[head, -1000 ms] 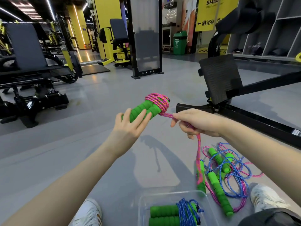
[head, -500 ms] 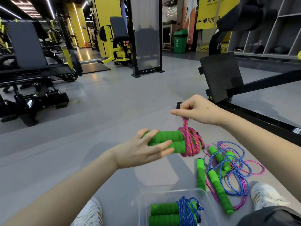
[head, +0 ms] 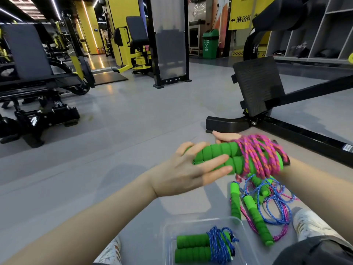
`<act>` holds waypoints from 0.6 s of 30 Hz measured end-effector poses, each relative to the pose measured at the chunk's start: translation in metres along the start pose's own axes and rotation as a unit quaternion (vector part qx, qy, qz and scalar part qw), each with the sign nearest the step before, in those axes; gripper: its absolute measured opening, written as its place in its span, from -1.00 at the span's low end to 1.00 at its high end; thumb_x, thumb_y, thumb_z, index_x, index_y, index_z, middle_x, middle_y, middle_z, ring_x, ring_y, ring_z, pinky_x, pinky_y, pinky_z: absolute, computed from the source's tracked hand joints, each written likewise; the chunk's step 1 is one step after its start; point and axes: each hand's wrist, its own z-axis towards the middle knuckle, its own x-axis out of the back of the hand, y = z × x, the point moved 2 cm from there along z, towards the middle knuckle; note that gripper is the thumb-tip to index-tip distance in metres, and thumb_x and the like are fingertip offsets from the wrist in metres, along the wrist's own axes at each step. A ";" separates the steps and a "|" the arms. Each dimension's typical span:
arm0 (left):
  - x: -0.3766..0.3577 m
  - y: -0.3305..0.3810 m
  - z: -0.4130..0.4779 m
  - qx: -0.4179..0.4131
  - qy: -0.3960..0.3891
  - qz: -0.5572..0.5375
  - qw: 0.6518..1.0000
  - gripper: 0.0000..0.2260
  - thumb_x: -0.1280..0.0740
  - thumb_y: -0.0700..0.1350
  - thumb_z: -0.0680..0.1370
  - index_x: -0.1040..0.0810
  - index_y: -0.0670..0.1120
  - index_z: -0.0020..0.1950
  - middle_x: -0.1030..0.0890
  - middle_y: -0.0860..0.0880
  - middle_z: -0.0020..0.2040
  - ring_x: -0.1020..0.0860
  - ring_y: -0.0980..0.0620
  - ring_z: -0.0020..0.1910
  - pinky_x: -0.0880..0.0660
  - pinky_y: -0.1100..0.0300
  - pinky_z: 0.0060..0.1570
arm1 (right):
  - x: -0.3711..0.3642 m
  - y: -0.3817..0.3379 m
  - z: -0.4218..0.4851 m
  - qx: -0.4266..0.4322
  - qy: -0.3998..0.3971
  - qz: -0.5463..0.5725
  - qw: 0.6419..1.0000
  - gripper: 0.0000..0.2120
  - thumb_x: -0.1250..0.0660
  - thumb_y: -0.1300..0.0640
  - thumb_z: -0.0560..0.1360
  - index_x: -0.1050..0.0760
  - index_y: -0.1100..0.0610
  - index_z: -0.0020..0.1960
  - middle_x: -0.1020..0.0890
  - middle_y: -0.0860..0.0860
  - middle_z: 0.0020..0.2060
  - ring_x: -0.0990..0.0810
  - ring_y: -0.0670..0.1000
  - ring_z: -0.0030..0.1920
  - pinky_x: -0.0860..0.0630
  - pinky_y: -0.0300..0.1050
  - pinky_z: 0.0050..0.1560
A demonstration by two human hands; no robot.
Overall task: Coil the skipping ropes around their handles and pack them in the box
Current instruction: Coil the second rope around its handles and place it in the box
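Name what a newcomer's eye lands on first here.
The pink rope bundle, coiled round two green handles, sits mid-frame. The left hand grips the handles' bare end and the right hand is mostly hidden behind the coil. Below, a clear box at the bottom edge holds a blue rope bundle, with loose ropes tangled on the floor to its right.

**Last of the pink rope [head: 256, 155] wound in**

The rope's tail no longer runs up to a pinch above the green handles [head: 217, 155]; it now lies in the coil. The right hand [head: 226, 137] has dropped from above the bundle to behind its coiled end.
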 end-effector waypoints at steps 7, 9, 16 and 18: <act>-0.006 -0.026 -0.029 0.079 -0.050 0.073 0.993 -0.64 -0.11 -0.25 0.61 -0.29 -0.10 0.42 -0.33 -0.08 0.37 -0.45 -0.33 0.11 -0.37 -0.10 -0.03 | -0.005 0.028 0.003 0.076 0.064 0.046 0.994 -0.73 -0.11 0.20 0.53 -0.41 0.12 -0.32 -0.28 -0.05 -0.60 -0.13 -0.17 -0.67 -0.16 -0.28 -0.47; -0.008 -0.034 -0.042 0.085 -0.081 0.106 0.987 -0.63 -0.05 -0.27 0.61 -0.30 -0.11 0.41 -0.35 -0.10 0.35 -0.49 -0.33 0.07 -0.38 -0.08 -0.05 | -0.008 0.030 0.004 0.043 0.085 -0.007 0.995 -0.72 -0.02 0.13 0.62 -0.43 0.18 -0.14 -0.22 -0.02 -0.60 -0.06 -0.15 -0.66 -0.12 -0.28 -0.52; -0.015 -0.036 -0.057 0.071 -0.143 0.150 0.976 -0.62 -0.01 -0.28 0.60 -0.32 -0.14 0.41 -0.38 -0.12 0.32 -0.49 -0.34 0.05 -0.34 -0.08 -0.05 | -0.029 0.021 0.001 -0.026 0.082 -0.146 0.986 -0.73 -0.06 0.10 0.63 -0.42 0.23 0.17 -0.25 -0.03 -0.49 -0.16 -0.08 -0.60 -0.27 -0.22 -0.44; -0.016 -0.037 -0.060 0.074 -0.156 0.152 0.973 -0.61 0.05 -0.29 0.61 -0.33 -0.14 0.40 -0.43 -0.12 0.30 -0.50 -0.34 0.04 -0.34 -0.08 -0.06 | -0.032 0.015 -0.002 -0.023 0.095 -0.240 0.966 -0.75 -0.07 0.15 0.63 -0.42 0.26 0.17 -0.32 -0.02 -0.45 -0.24 -0.10 -0.60 -0.36 -0.25 -0.48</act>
